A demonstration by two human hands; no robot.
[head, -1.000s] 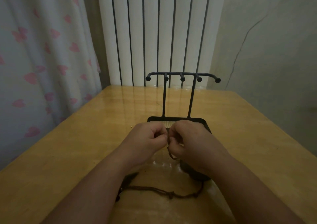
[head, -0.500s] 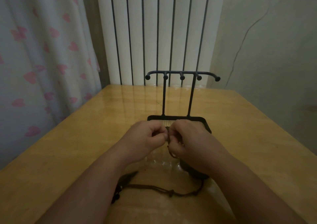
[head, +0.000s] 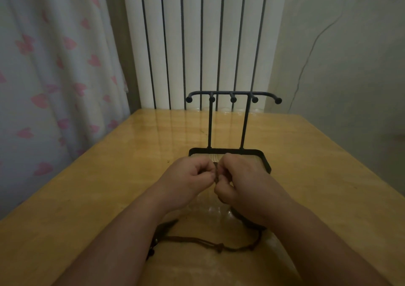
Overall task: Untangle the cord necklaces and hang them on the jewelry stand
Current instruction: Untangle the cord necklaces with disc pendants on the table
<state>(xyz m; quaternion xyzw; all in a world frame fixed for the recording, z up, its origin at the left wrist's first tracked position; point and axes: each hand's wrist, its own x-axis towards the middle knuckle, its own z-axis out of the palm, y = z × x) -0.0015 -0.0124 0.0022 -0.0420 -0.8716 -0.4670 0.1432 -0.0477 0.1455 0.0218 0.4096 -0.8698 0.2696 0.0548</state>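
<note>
Nearly nothing has shifted since the earlier frames: both hands stay at the same spot in front of the stand, and the loose cord on the table lies as it did.

Head view, items in order.

1. Left hand (head: pixel 188 179): fingers curled in, thumb and fingertips pinching a dark strand where the two hands meet.
2. Right hand (head: pixel 243 180): knuckle to knuckle with the left, fingers likewise curled and clamped on the same strand. A short dark length shows in the gap between them.
3. Cord necklaces (head: pixel 192 239): brown cord, part held up between the hands, the rest trailing under the right wrist and across the table near the person. It has a knot (head: pixel 220 246) midway and small beads (head: pixel 156 240) by the left forearm. The number of necklaces cannot be told (a dark mass (head: pixel 247 222) under the right wrist may be a pendant or a coil). Judged handling: light, soft and limp, rough enough to grip without slipping, though a snarl would likely tighten if pulled hard. Best taken close on either side of the tangle and eased apart; for hanging, held by the top of the loop.
4. Jewelry stand (head: pixel 244 121): black metal, upright on two posts, with five ball-tipped pegs (head: pixel 233 99), all bare. Its tray base (head: pixel 266 164) lies just beyond the hands, partly hidden by them.
5. Table (head: pixel 109 176): glossy yellow wood. Curtain (head: pixel 54 66) with pink hearts to the left, white radiator (head: pixel 192 34) behind.
</note>
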